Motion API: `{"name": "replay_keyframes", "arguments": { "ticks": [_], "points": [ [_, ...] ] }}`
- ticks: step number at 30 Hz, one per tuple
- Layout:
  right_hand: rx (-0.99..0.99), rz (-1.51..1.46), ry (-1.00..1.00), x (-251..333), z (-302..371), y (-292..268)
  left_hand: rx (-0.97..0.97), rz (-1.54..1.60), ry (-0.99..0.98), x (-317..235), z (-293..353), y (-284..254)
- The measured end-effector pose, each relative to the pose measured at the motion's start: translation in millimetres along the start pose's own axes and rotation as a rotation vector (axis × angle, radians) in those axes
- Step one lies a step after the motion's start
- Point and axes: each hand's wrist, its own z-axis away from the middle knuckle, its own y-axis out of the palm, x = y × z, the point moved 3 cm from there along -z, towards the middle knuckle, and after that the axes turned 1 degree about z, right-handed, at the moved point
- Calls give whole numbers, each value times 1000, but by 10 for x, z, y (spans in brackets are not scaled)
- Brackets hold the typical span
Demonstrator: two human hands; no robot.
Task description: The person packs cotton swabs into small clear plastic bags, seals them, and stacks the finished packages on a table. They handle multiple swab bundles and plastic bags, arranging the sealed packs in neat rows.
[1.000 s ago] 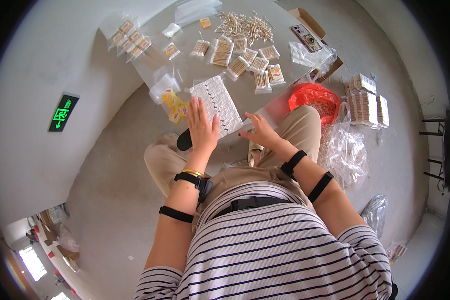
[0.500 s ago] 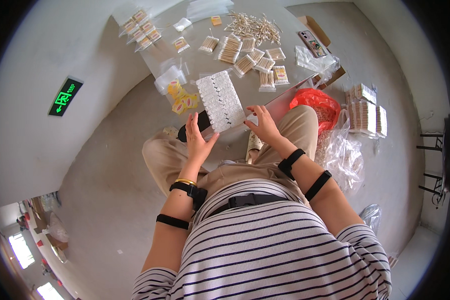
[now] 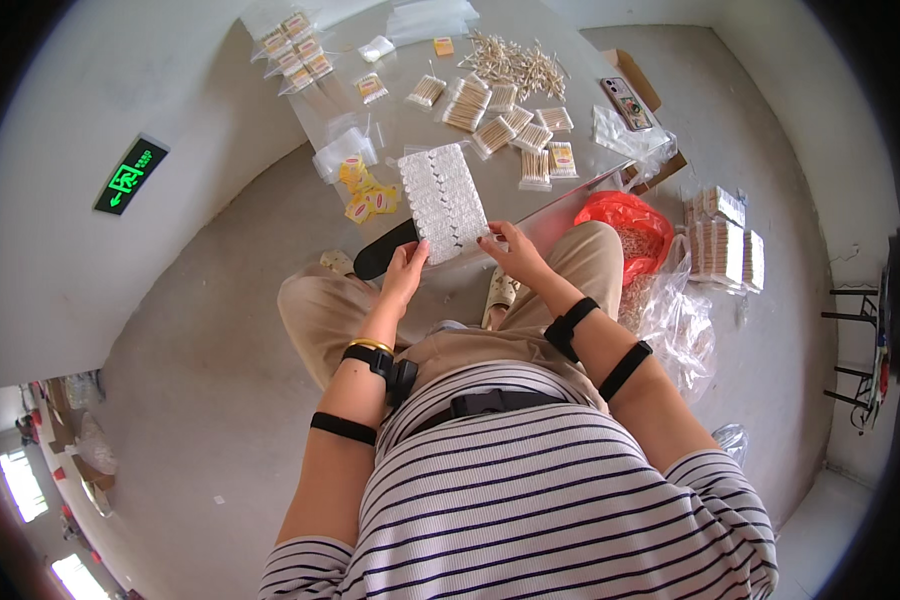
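A white, bumpy rectangular bundle (image 3: 445,200), which looks like cotton swab packs stacked with their tips up, lies at the table's near edge. My left hand (image 3: 403,278) grips its lower left corner, thumb on top. At the lower right corner, my right hand (image 3: 518,256) has its fingers closed on the edge. A black rounded object (image 3: 386,250) sticks out beside the bundle, left of it. Yellow printed cards (image 3: 370,197) lie just beyond, near clear plastic bags (image 3: 346,153). Several swab packs (image 3: 495,134) are spread farther back on the table.
Loose cotton swabs (image 3: 515,66) are heaped at the far side. A phone (image 3: 626,103) rests at the right on the table (image 3: 410,125). Bagged packs (image 3: 305,58) sit far left. On the floor at right are a red bag (image 3: 625,215) of swabs and stacked packs (image 3: 718,245).
My hands, spread apart beside the bundle before, have closed in on its two lower corners. The view has shifted slightly.
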Motion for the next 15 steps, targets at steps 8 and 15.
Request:
{"name": "replay_keyframes", "arguments": {
  "ticks": [8, 15],
  "points": [
    [129, -193, 243, -183, -173, 99, 95, 184, -119, -5, -190, 94],
    [202, -740, 351, 53, -91, -66, 161, 283, -249, -67, -277, 18]
  ]
}}
